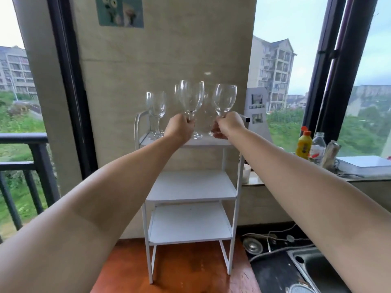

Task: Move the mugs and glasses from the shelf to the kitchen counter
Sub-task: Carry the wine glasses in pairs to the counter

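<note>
— Holding two wine glasses by their stems at once looks like the risk to me. The left glass (191,98) and the right glass (224,100) are both up over the top tier of the white shelf (191,187), and their bowls are near each other.

— Agreed. A small inward swing could knock them together. Behind them, another pair of glasses (157,111) stands at the left end of the same tier, plus at least one more between the hands, its foot showing on the board. A lifted foot could clip one of those on the way out.

— How are the hands set?

— The left hand (179,126) is curled tight round its stem just under the bowl. The right hand (227,125) is closed likewise, fingers wrapped round the stem, and the foot seems to show below the palm. Neither is open at all.

— So the grip is narrow and the weight sits high.

— Yes, I'd judge a tilt could let a stem slip or twist. The desk (169,269) lies well below, by the sink (311,269), so the carry down is long, and the shelf rail (138,119) at the left end is another thing to catch on.
</note>
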`<state>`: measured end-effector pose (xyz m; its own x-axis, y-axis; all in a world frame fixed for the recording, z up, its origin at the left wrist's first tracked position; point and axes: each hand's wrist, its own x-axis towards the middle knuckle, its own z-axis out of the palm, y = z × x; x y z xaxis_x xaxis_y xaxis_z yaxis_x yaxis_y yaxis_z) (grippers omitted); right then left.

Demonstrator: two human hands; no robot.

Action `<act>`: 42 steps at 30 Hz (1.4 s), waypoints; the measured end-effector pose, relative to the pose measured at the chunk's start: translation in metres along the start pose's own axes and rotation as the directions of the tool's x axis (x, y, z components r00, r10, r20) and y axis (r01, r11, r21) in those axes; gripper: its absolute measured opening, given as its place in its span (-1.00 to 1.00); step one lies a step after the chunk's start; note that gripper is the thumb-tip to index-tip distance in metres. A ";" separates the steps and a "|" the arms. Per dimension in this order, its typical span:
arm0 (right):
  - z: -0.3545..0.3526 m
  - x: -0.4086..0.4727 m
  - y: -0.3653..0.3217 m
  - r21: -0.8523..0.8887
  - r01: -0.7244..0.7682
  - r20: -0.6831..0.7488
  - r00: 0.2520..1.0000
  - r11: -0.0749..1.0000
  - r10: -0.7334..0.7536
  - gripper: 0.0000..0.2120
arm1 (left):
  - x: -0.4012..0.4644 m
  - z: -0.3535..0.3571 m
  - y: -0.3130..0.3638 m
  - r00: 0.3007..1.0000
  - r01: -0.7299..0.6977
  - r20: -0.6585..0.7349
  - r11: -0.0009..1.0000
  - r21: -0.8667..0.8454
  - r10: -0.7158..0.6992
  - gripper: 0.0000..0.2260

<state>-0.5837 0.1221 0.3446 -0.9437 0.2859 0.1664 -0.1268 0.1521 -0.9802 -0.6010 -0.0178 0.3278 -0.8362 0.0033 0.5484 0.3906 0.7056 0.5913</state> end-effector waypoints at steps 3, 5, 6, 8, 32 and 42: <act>-0.003 -0.021 -0.001 -0.003 0.037 -0.015 0.999 0.999 -0.037 -0.84 | -0.013 -0.007 0.005 0.999 -0.038 -0.019 0.999 -0.033 0.037 -0.74; -0.005 -0.033 0.003 -0.012 0.091 -0.025 0.996 0.996 -0.091 -0.79 | -0.024 -0.009 0.006 0.998 -0.054 -0.035 0.996 -0.074 0.051 -0.72; -0.005 -0.040 0.007 -0.029 0.125 -0.030 0.992 0.992 -0.126 -0.76 | -0.032 -0.010 0.005 0.997 -0.059 -0.055 0.993 -0.099 0.054 -0.70; -0.008 -0.053 0.013 -0.053 0.185 -0.042 0.981 0.981 -0.187 -0.78 | -0.050 -0.012 0.007 0.995 -0.077 -0.080 0.988 -0.135 0.067 -0.69; -0.341 -0.323 0.163 -0.189 -0.159 -0.465 0.884 0.969 0.054 -0.83 | -0.374 0.173 0.201 0.888 -0.050 0.428 0.959 -0.279 0.171 -0.69; -0.466 -0.455 0.247 0.008 -0.401 -0.689 0.661 0.916 0.296 -0.80 | -0.507 0.254 0.295 0.692 -0.060 0.678 0.956 -0.289 0.248 -0.71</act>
<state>-0.0434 0.4703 0.0765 -0.4508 0.8863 -0.1060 0.2602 0.0170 -0.9654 -0.1599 0.3692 0.0741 -0.7429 0.6575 0.1255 0.5343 0.4695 0.7030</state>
